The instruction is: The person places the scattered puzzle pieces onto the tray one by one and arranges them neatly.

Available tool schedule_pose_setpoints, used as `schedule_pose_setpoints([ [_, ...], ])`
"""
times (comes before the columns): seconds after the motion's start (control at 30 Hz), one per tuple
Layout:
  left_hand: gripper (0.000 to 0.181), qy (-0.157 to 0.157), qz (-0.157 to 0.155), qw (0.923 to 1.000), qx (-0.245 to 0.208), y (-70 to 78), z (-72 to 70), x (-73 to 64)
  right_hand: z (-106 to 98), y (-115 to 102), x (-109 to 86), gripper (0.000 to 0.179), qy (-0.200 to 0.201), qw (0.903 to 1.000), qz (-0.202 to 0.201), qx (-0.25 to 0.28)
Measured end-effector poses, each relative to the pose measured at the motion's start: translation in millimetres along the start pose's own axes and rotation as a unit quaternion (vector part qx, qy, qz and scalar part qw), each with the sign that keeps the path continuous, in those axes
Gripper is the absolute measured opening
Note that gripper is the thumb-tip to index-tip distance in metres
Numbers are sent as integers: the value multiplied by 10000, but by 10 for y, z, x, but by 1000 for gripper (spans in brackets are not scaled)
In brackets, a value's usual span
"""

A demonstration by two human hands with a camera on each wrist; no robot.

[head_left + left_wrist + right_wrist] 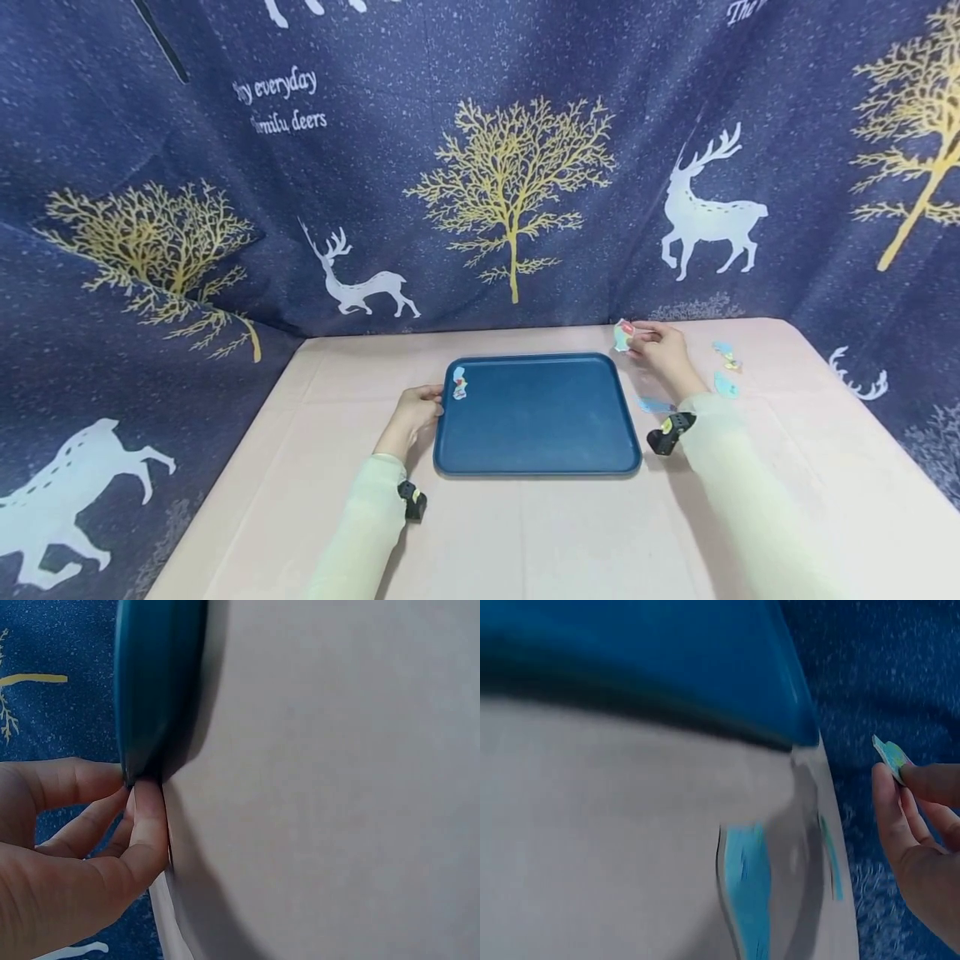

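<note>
A dark blue rectangular tray [536, 417] lies on the table. My left hand [417, 410] grips its left rim; in the left wrist view the thumb and fingers [150, 817] pinch the tray edge [161, 682]. Inside the tray's upper left corner lies a colourful puzzle piece [460, 383]. Beyond the tray's far right corner, my right hand [660, 350] pinches another puzzle piece [623, 335], light green and blue with a red patch. In the right wrist view this piece [892, 756] is tilted nearly edge-on between thumb and fingertips, raised above the table.
Several loose puzzle pieces lie right of the tray: a light blue one [725, 384], a pair of overlapping ones [727, 354] farther back, and a blue one [655, 405] beside the right forearm. A patterned navy cloth [360, 200] hangs behind the pink-covered table [525, 533].
</note>
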State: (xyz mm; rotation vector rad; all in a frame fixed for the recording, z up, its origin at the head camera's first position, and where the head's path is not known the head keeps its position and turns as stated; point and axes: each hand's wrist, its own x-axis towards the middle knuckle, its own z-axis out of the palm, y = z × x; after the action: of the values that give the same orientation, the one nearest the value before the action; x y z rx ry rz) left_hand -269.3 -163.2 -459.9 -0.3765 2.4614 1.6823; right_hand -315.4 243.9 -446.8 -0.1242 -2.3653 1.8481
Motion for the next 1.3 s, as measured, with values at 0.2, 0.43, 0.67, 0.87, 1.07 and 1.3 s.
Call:
schedule_pose_setpoints([
  [0.2,53,-13,-45,10000,65,0,1,-6,215,-93,33,43,-249,9996,-106,29],
  [0.43,52,-40,-85,9999,102,7,-2,16,479,-196,52,46,-620,9936,385,861],
  [0.67,51,-32,-88,9999,75,-6,-7,35,765,-266,39,45,-873,9903,308,1036],
  [0.87,52,-6,-118,9999,13,-20,1,52,1021,-291,12,45,-1091,9867,304,1163],
  [1.07,52,-39,-146,9999,-39,-4,6,34,1263,-328,-13,45,-1219,9826,455,1324],
  [1.3,52,17,-146,9999,-75,-22,-5,43,1531,-359,-68,43,-1303,9790,530,1473],
])
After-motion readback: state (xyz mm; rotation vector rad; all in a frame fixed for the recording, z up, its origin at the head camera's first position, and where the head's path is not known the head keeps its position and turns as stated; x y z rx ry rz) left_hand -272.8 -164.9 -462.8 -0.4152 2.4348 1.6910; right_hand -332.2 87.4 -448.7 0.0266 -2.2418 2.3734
